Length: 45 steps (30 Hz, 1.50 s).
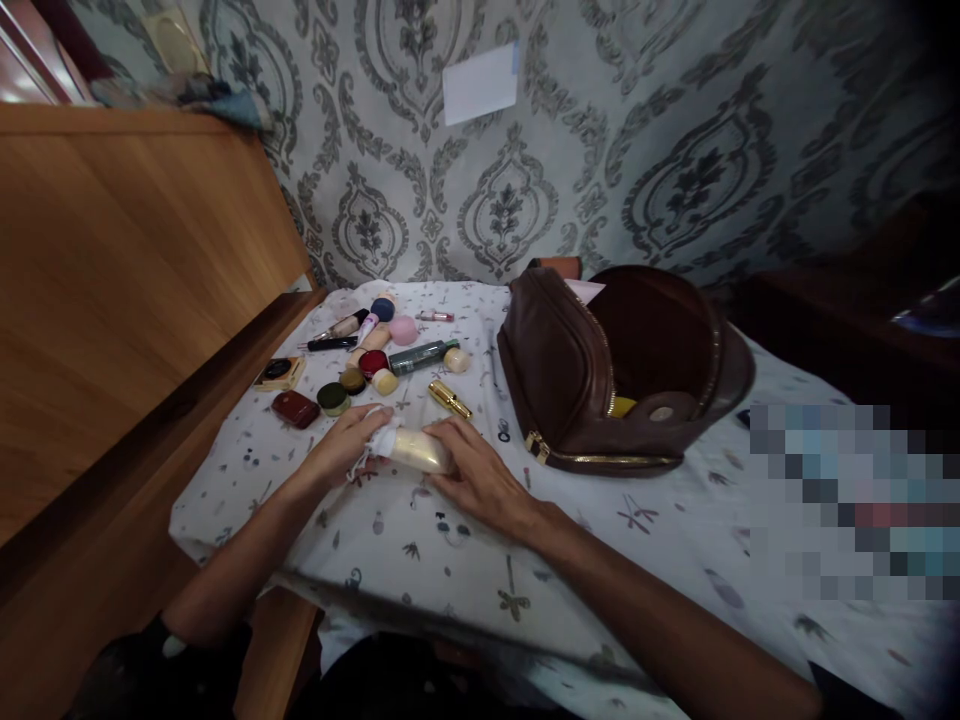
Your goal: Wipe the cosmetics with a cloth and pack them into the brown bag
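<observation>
A pale yellow bottle (417,450) with a white top lies sideways between my two hands, just above the cloth. My left hand (351,440) is closed around its white top, where some thin white strands hang down. On the right, my right hand (478,472) grips the rounded end of the bottle. Just beyond it, a gold lipstick tube (450,398) rests on the cloth. Closest to my left hand are a dark green-lidded jar (333,398) and a dark red case (295,408).
A brown bag (553,365) stands unzipped at the right, something yellow inside. Several cosmetics, including a green tube (417,357) and a pink sponge (403,330), lie on the patterned cloth (517,575). A wooden panel (135,270) rises at left; the papered wall is behind.
</observation>
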Each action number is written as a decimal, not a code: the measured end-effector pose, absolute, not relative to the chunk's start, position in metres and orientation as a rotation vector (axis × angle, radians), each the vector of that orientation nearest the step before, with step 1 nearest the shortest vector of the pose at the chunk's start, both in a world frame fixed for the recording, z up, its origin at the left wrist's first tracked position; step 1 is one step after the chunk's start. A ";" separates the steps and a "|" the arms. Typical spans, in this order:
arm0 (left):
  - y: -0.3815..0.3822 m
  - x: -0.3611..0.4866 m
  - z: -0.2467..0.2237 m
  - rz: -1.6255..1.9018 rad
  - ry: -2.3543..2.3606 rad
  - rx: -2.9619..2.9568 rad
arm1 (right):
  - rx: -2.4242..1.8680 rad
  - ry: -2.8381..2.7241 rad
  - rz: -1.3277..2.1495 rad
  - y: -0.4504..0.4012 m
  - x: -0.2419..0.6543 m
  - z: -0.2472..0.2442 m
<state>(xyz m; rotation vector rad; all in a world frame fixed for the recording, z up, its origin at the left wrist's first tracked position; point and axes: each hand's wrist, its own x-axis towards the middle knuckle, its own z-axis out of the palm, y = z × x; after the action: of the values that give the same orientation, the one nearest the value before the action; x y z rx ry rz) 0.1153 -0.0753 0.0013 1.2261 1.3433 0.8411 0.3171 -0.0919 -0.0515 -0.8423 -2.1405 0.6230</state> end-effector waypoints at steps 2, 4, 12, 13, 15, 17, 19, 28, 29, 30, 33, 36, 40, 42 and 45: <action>-0.075 0.121 -0.002 0.877 1.341 1.200 | -0.882 -2.088 0.641 -0.092 0.317 -0.050; -0.077 0.126 -0.005 0.955 1.340 1.182 | -0.931 -2.054 0.644 -0.092 0.317 -0.049; -0.090 0.137 -0.013 1.235 1.468 1.712 | -0.969 -1.986 0.615 -0.090 0.318 -0.051; -0.091 0.137 -0.012 1.244 1.463 1.794 | -0.950 -1.974 0.629 -0.090 0.318 -0.052; -0.093 0.137 -0.011 1.249 1.435 1.896 | -0.915 -1.946 0.686 -0.090 0.317 -0.053; -0.095 0.137 -0.011 1.275 1.426 1.937 | -0.902 -1.912 0.778 -0.090 0.316 -0.051; -0.095 0.136 -0.011 1.322 1.428 1.946 | -0.894 -1.861 0.916 -0.092 0.314 -0.047; -0.090 0.147 -0.013 1.404 1.327 2.086 | -0.640 -1.591 1.526 -0.096 0.308 -0.041; -0.089 0.149 -0.013 1.395 1.318 2.113 | -0.623 -1.569 1.566 -0.096 0.309 -0.042; -0.088 0.151 -0.013 1.387 1.313 2.138 | -0.609 -1.543 1.595 -0.096 0.309 -0.044; -0.087 0.154 -0.014 1.364 1.316 2.200 | -0.594 -1.448 1.642 -0.093 0.310 -0.047; -0.087 0.156 -0.014 1.324 1.288 2.279 | -0.588 -1.306 1.691 -0.090 0.307 -0.049; -0.087 0.156 -0.016 1.279 1.266 2.376 | -0.577 -1.085 1.842 -0.090 0.302 -0.049; -0.087 0.157 -0.016 1.258 1.278 2.419 | -0.560 -1.002 1.879 -0.090 0.301 -0.047; -0.090 0.158 -0.016 1.208 1.270 2.499 | -0.566 -0.891 1.878 -0.090 0.301 -0.044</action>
<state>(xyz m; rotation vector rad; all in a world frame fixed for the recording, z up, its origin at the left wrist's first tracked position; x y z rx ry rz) 0.1584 -0.0901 -0.0160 2.4993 1.2700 1.2075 0.3008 -0.0895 -0.0443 -0.5664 -0.8910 1.8778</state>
